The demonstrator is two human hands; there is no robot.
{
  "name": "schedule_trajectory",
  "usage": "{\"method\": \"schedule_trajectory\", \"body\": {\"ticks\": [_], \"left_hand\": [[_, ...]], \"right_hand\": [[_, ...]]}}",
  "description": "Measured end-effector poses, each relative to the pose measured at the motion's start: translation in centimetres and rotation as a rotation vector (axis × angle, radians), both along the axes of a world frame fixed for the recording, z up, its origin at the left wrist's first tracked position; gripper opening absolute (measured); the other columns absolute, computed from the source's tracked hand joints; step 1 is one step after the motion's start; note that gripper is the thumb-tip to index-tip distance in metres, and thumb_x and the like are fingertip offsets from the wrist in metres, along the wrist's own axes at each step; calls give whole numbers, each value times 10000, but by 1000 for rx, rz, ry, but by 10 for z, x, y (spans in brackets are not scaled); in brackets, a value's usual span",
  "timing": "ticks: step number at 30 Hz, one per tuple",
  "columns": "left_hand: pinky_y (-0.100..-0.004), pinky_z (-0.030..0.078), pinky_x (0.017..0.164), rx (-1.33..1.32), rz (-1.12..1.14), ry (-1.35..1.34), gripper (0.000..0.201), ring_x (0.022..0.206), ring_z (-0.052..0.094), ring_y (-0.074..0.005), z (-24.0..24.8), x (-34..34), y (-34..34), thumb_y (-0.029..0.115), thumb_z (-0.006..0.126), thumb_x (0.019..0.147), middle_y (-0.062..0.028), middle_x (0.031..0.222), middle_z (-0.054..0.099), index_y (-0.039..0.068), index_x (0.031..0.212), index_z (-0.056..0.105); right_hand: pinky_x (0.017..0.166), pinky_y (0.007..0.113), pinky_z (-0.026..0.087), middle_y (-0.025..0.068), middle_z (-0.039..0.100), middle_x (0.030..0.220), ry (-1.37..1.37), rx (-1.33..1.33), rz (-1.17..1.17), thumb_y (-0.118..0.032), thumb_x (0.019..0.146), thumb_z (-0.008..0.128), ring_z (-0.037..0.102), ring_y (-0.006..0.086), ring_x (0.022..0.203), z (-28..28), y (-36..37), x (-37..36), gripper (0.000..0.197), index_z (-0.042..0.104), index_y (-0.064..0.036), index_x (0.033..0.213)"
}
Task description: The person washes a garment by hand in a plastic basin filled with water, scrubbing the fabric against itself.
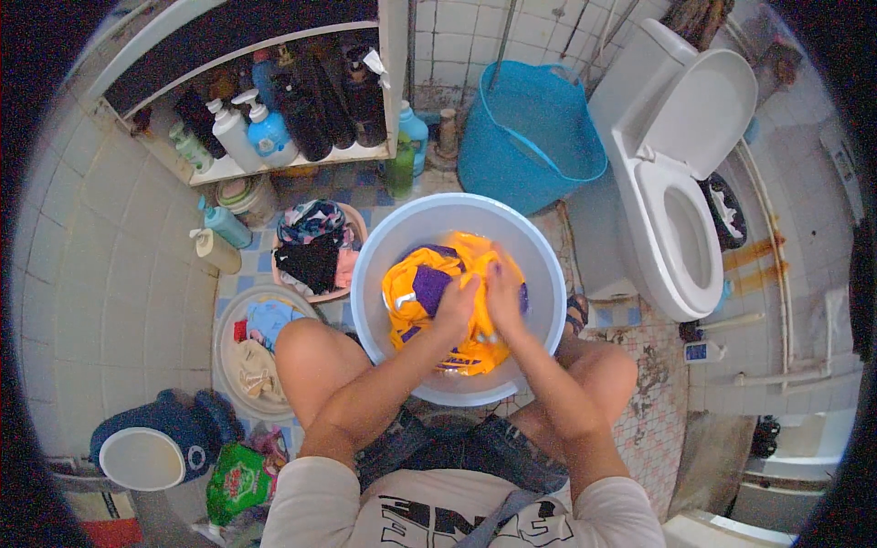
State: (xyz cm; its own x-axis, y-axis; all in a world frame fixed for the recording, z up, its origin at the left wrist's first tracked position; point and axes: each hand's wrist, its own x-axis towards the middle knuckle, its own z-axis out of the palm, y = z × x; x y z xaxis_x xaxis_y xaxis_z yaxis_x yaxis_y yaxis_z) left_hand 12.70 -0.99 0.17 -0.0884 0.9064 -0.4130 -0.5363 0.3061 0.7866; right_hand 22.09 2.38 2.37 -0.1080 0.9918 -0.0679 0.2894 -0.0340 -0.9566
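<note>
A yellow and purple garment (425,290), perhaps a sports jersey, lies bunched up in a large pale blue basin (379,228) between my knees. My left hand (457,306) is closed on a fold of the wet-looking cloth near its middle. Right beside it, my right hand (501,294) grips another part of the same garment, its fingers slightly smeared by motion. The two hands are close together, knuckles facing each other. Cloth hides some fingertips, and I cannot tell how much water is underneath.
Left of the basin stand a pink basin (358,224) of dark clothes and a pale basin (224,352) with light clothes. Beyond it is a blue tub (484,137); a toilet (671,274) stands at the right. Bottles (268,132) fill a shelf at the far left.
</note>
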Motion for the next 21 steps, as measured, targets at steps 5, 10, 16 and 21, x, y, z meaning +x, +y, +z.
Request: {"method": "schedule_trajectory", "body": {"ticks": [5,10,16,21], "left_hand": [[-289,437,818,-25,-38,181,281,963,532,-190,5,-44,23,196,429,889,-110,1027,561,-14,1055,517],[-298,416,846,138,21,9,342,1009,528,-224,19,-13,-4,224,441,890,-143,1065,559,-37,1103,505],[-325,383,910,317,-349,928,426,1063,497,-313,46,-54,14,227,599,793,-198,1116,537,-14,1130,503],[-334,403,903,586,-339,953,596,1009,545,-232,70,-40,3,232,747,642,-137,1093,567,17,1140,500]], "right_hand": [[1054,374,183,166,302,1368,-53,412,205,-96,859,392,263,298,1276,21,-67,-46,442,345,-14,1291],[957,346,332,182,500,1172,-108,118,-10,-192,921,341,471,281,1097,5,5,-7,367,412,18,1214],[775,271,435,93,609,908,-187,99,-108,-229,911,411,570,184,830,17,34,35,290,556,5,1004],[686,261,450,42,608,819,155,-105,232,-238,875,489,566,149,741,49,20,33,238,581,-42,974]]}}
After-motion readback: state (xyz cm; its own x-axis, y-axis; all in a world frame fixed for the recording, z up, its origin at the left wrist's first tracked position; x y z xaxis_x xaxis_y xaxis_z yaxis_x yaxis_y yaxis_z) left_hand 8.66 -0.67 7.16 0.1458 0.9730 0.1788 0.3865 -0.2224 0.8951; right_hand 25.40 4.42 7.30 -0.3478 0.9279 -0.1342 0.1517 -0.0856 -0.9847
